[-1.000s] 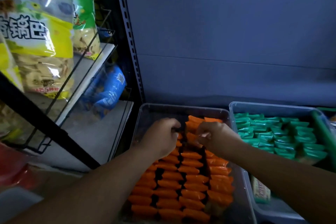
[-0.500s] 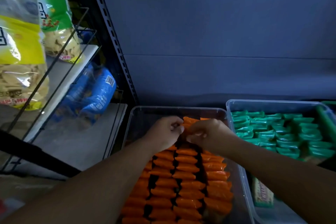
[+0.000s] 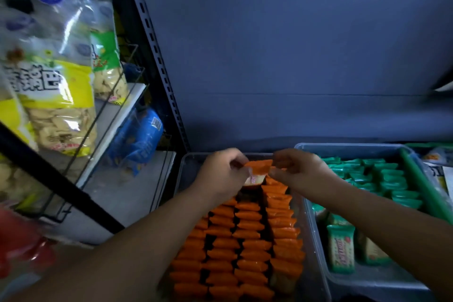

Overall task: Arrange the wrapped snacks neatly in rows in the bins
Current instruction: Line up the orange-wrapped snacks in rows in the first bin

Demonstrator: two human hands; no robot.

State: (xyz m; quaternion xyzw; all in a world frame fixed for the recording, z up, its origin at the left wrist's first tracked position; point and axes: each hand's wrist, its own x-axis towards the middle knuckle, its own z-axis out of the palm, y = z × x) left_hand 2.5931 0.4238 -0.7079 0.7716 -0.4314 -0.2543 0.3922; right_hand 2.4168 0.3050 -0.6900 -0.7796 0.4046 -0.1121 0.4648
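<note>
I am looking down into a shop shelf bay with a flat grey-blue back panel (image 3: 294, 56) beyond the hands and a black slotted upright (image 3: 159, 63) to the left of them. Further left, a wire rack (image 3: 115, 115) holds big bags of crackers (image 3: 56, 95) and one blue packet (image 3: 137, 139) on the level below.

I count two bins. The clear bin (image 3: 186, 169) sits under both hands; the second bin (image 3: 343, 147) stands just beside it, to the right of the right hand. The clear bin holds orange snacks (image 3: 247, 235) packed in four rows that run from my forearms up to the hands, too many to count one by one. The second bin holds green snacks (image 3: 382, 174) bunched to the right of the right hand, and at least two flat green packets (image 3: 340, 247) lying under the right forearm.

Both arms reach forward over the clear bin. The left hand (image 3: 221, 174) and right hand (image 3: 297, 170) meet above its far end, fingers curled, each pinching one end of a single orange snack (image 3: 257, 166). That snack is held crosswise between them, raised above the packed rows, its pale face turned toward me.
</note>
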